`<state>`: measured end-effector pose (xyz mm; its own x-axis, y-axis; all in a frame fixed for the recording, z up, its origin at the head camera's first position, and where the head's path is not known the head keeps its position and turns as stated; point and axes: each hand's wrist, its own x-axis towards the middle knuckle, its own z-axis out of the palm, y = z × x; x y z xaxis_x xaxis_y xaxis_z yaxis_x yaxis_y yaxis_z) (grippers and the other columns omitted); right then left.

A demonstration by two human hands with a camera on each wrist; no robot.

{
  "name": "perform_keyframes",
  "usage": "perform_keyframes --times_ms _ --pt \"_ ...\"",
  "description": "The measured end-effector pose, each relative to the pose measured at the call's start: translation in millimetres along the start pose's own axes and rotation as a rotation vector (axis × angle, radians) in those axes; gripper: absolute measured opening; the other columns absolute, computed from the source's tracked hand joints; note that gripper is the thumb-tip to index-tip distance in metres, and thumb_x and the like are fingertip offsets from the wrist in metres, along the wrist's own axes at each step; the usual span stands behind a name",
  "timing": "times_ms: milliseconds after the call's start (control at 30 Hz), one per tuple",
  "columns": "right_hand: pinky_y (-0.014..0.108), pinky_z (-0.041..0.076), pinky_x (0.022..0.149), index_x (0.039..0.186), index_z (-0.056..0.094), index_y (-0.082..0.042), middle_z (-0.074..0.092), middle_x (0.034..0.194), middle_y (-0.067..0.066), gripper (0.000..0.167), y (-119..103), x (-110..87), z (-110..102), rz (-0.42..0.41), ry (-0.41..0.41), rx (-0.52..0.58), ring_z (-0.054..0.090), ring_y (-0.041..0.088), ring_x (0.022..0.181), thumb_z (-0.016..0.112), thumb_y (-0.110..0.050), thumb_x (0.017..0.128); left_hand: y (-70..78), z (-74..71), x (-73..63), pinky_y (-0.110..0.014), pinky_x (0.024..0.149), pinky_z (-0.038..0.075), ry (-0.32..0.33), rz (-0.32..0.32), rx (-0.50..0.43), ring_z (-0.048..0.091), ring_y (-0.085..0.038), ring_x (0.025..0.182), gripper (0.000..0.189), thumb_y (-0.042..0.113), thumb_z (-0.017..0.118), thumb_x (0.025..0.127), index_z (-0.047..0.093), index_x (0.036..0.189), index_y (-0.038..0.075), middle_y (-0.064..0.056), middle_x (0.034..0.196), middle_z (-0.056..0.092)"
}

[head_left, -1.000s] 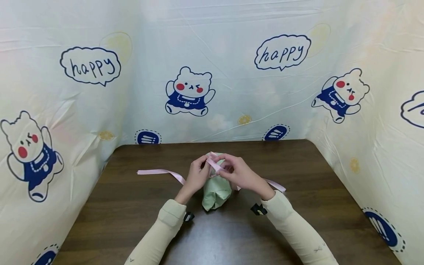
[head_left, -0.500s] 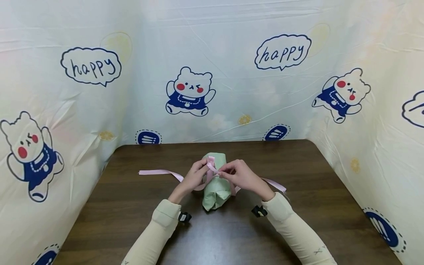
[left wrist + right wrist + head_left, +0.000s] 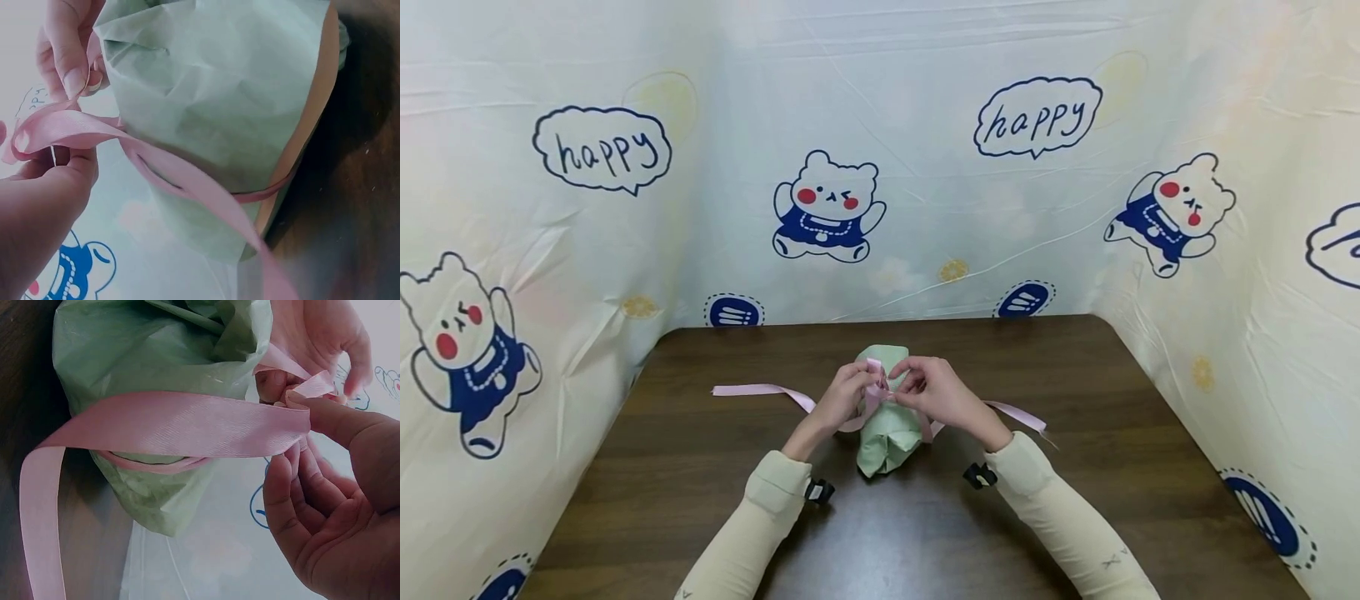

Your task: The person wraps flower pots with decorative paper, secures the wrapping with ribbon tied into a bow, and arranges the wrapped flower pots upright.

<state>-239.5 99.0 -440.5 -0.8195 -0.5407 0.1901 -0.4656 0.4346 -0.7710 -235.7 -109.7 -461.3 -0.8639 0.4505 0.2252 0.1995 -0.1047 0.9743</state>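
A light green paper-wrapped bundle point(image 3: 889, 437) lies on the table between both hands, a pink ribbon point(image 3: 169, 425) wound around its middle. My left hand point(image 3: 841, 398) pinches a looped part of the ribbon above the bundle; the left wrist view shows this ribbon loop point(image 3: 69, 130) between thumb and fingers. From the other side, my right hand point(image 3: 942, 396) pinches the ribbon close to the crossing, thumb against fingers in the right wrist view. The crossing itself is partly hidden by the fingers. One ribbon tail point(image 3: 760, 389) stretches left over the table, another ribbon tail point(image 3: 1018, 415) right.
The dark brown wooden table point(image 3: 715, 492) reaches back to a pale curtain point(image 3: 925, 208) printed with cartoon bears and "happy" bubbles. Curtain also stands along both sides. Small black wrist cameras sit at each cuff.
Both hands have drawn lower and nearer the bundle, uncovering its far end. The left hand has shifted left. The ribbon strip once stretched between the hands is now a small upright loop.
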Motion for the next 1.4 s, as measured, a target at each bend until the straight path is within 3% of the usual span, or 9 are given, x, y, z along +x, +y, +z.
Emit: perform_keyframes --times_ms 100,167,233,367,500,633,900,1133,1400 --pt "0.025 0.054 0.061 0.122 0.066 0.000 0.073 0.079 0.001 0.034 1 2.7 1 0.002 -0.010 0.012 0.065 0.008 0.067 0.076 -0.005 0.090 2.0 -0.8 1.4 -0.023 0.068 0.043 0.007 0.025 0.144 0.048 -0.008 0.067 0.031 0.012 0.043 0.108 0.059 0.098 -0.012 -0.004 0.081 0.057" --pt "0.024 0.053 0.060 0.123 0.067 0.001 0.071 0.077 0.000 0.033 2 5.2 2 -0.009 -0.018 -0.003 0.062 0.007 0.064 0.074 -0.005 0.092 3.2 -1.2 2.2 -0.023 0.063 0.040 0.006 0.041 0.225 0.041 -0.007 0.060 0.031 0.014 0.042 0.110 0.061 0.098 -0.008 -0.003 0.076 0.053" --pt "0.022 0.051 0.060 0.116 0.071 0.000 0.069 0.075 -0.001 0.023 3 8.1 4 -0.021 -0.020 -0.026 0.059 0.006 0.062 0.072 -0.005 0.093 4.1 -1.3 2.7 -0.024 0.061 0.038 0.005 0.055 0.264 0.037 -0.008 0.057 0.031 0.014 0.042 0.110 0.060 0.096 -0.006 -0.006 0.072 0.049" --pt "0.021 0.050 0.061 0.092 0.073 -0.004 0.066 0.073 0.000 0.004 4 12.1 6 -0.038 -0.009 -0.047 0.057 0.006 0.063 0.069 -0.004 0.094 4.5 -1.8 2.3 -0.024 0.059 0.039 0.054 0.102 0.336 0.044 -0.010 0.060 0.028 0.015 0.047 0.109 0.062 0.096 -0.004 -0.015 0.071 0.052" --pt "0.021 0.047 0.058 0.080 0.067 -0.009 0.061 0.069 -0.002 0.014 3 12.1 9 0.002 0.017 -0.075 0.053 0.006 0.060 0.070 -0.008 0.094 5.4 -2.4 1.6 -0.023 0.057 0.042 0.131 0.146 0.425 0.050 -0.011 0.062 0.023 0.019 0.054 0.107 0.069 0.097 0.004 -0.015 0.075 0.062" --pt "0.020 0.039 0.053 0.074 0.060 -0.012 0.053 0.063 -0.004 0.022 4 11.5 13 0.051 0.041 -0.147 0.045 0.006 0.055 0.068 -0.012 0.094 4.9 -2.4 2.0 -0.023 0.064 0.050 0.160 0.191 0.489 0.058 -0.010 0.069 0.018 0.016 0.059 0.104 0.073 0.099 0.008 -0.007 0.082 0.070" --pt "0.021 0.037 0.056 0.075 0.056 -0.011 0.049 0.070 -0.002 0.021 6 11.0 17 0.033 0.059 -0.198 0.045 0.009 0.062 0.067 -0.004 0.091 0.2 -2.7 4.4 -0.028 0.069 0.057 0.188 0.235 0.513 0.064 -0.011 0.075 0.015 0.011 0.062 0.102 0.076 0.101 0.006 -0.005 0.088 0.073" --pt "0.022 0.040 0.060 0.081 0.059 -0.010 0.057 0.075 -0.001 0.018 7 8.3 17 0.004 0.068 -0.137 0.049 0.011 0.067 0.062 0.005 0.092 34.0 12.3 -6.2 -0.018 0.062 0.046 0.231 0.226 0.503 0.058 -0.017 0.068 0.014 0.000 0.061 0.100 0.074 0.099 -0.007 -0.019 0.083 0.072" --pt "0.033 0.047 0.069 0.087 0.074 -0.009 0.069 0.082 0.001 0.014 5 2.5 10 -0.059 0.101 -0.108 0.059 0.026 0.078 0.066 0.001 0.090 31.8 10.8 -3.9 -0.020 0.064 0.049 0.243 0.214 0.482 0.062 -0.019 0.072 0.015 -0.001 0.061 0.100 0.073 0.096 -0.008 -0.021 0.085 0.073"
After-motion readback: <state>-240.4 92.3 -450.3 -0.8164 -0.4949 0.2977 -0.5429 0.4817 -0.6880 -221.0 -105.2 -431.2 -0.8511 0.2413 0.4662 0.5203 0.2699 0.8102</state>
